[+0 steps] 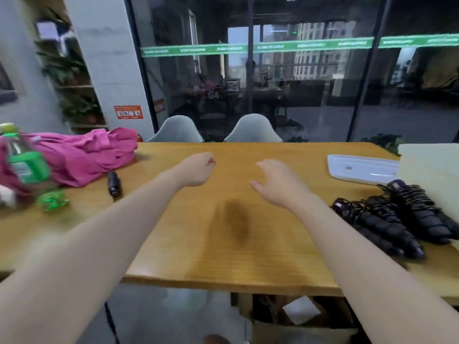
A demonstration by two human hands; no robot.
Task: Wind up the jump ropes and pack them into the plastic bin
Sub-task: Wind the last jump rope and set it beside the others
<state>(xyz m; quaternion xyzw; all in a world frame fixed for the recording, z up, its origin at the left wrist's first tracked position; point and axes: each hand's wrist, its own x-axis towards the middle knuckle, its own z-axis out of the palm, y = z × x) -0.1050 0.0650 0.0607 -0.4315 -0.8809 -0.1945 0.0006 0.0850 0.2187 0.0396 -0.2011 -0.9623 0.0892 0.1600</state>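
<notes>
Both hands hover over the bare wooden worktop [248, 256] holding nothing: the left hand [196, 170] curled into a loose fist, the right hand [278, 184] with fingers spread. Wound jump ropes [397, 217] lie bundled to the right of the right hand, with the white plastic bin [360, 167] beyond them. A lone black handle [113, 183] lies left of the left hand, its cord apparently trailing off the edge; I judge it could be overlooked or slip off.

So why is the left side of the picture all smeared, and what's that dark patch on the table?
Head view: motion blur smears the green bottle and pink cloth at the left edge; the wound jump ropes look sharper. The dark patch on the table looks like a soft shadow below the hands. The wide lens bends the window frames.
</notes>
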